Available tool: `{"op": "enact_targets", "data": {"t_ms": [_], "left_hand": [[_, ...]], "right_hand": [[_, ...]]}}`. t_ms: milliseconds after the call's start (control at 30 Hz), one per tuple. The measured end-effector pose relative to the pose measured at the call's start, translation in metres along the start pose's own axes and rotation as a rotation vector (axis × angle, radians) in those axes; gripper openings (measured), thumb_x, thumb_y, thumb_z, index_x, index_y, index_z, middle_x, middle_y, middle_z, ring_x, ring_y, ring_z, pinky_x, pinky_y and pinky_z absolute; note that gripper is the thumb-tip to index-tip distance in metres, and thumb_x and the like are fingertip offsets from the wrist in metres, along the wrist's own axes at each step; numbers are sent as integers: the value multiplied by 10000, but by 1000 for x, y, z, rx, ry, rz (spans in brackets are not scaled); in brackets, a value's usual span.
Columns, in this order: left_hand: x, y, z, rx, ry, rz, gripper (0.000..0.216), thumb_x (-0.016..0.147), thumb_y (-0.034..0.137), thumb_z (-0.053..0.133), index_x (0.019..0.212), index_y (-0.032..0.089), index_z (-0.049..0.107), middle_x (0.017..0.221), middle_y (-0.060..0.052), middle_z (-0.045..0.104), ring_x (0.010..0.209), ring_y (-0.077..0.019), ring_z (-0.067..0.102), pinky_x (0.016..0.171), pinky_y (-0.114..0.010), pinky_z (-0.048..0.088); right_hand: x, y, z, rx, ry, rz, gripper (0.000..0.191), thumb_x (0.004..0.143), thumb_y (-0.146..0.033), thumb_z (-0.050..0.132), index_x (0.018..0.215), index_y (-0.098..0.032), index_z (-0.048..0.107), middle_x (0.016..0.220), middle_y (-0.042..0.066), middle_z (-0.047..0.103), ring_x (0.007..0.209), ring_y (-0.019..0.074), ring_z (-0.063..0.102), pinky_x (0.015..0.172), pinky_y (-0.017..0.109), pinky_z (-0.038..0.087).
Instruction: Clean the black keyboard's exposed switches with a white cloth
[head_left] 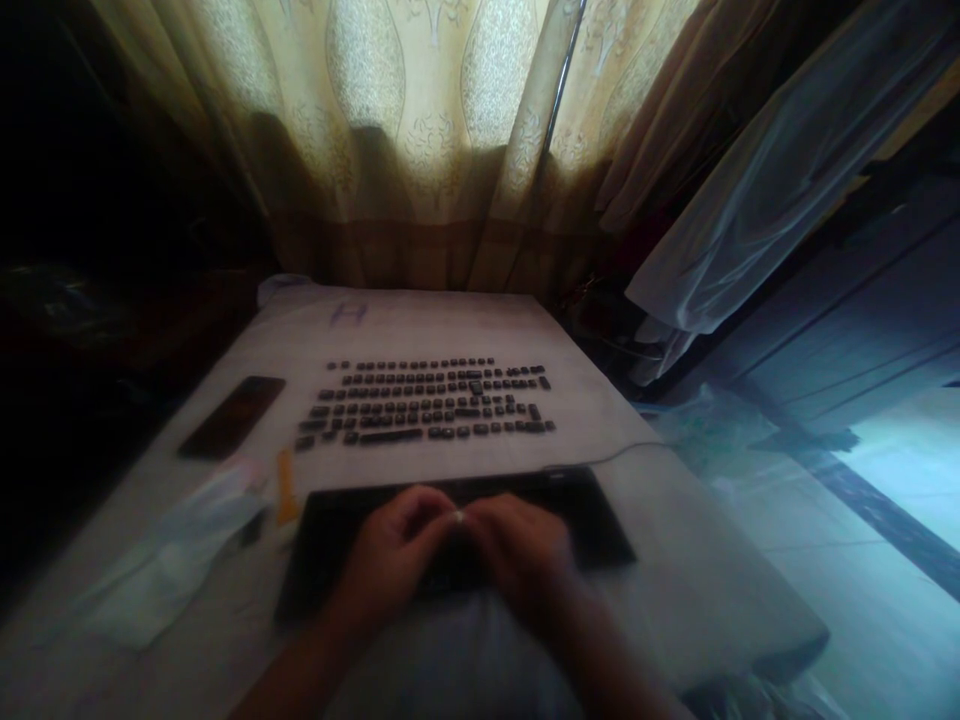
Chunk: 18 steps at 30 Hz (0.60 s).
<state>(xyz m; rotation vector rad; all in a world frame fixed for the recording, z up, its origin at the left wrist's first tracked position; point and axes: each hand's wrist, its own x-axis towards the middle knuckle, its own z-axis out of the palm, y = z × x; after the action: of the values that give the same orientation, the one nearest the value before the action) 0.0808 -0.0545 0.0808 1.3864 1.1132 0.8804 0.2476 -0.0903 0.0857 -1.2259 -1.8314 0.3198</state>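
My left hand (405, 545) and my right hand (521, 550) meet above a black keyboard base (592, 510), their fingertips pinched together. A tiny pale thing (459, 515) shows between the fingertips, too small and blurred to name. Both hands are closed around that spot. Beyond the base, loose black keycaps (391, 436) are laid out in several rows on the pale cloth. The hands cover the middle of the keyboard base.
To the left lie a dark phone (234, 416), a yellow-orange strip (286, 488) and a crumpled whitish plastic bag (180, 550). A cable (634, 450) runs right from the base across the cloth-covered table (720, 600). Behind hangs a patterned curtain (431, 150).
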Motion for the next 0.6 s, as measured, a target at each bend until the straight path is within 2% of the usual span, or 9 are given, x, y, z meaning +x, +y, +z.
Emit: {"op": "enact_targets", "data": {"t_ms": [133,233,333,400,500,600], "left_hand": [[-1,-3,-1,112,-19,178,173,806,385,656,789,218,701,701,0,713,657,-155,650,629,-237,497],[-3,-5,-3,236,-28,342,115,834,325,647,822,229,710,727,0,728,651,-145,661,622,-224,498],[-6,-6,-3,297,-43,452,79,854,264,631,863,236,705,755,1,736,664,-137,668,641,-219,503],[-8,-6,-2,290,-44,465,89,857,240,617,875,238,704,769,0,740,667,-134,665,648,-220,501],[-9,-5,1,180,-51,310,90,843,285,631,842,222,696,725,1,719,635,-134,643,614,-221,488],[-6,-2,3,-44,-35,65,216,781,406,697,795,192,666,648,8,669,597,-133,610,574,-223,474]], "right_hand": [[9,-5,-3,468,-151,544,226,896,-352,532,749,-191,593,559,-16,621,488,116,551,484,213,410],[16,-3,-7,729,-292,746,281,811,-463,584,722,-199,550,490,-58,548,425,86,454,436,192,350],[18,2,-9,892,-371,819,326,744,-499,641,695,-198,527,456,-81,496,396,59,373,418,180,297],[16,5,-8,964,-392,838,346,727,-516,671,733,-199,532,449,-96,472,384,55,347,407,180,276],[10,5,-4,984,-352,805,376,767,-552,672,841,-211,532,499,-96,508,388,62,369,399,178,285],[5,1,-4,813,-283,617,275,902,-493,573,889,-219,560,646,-44,618,431,72,441,418,184,344]]}}
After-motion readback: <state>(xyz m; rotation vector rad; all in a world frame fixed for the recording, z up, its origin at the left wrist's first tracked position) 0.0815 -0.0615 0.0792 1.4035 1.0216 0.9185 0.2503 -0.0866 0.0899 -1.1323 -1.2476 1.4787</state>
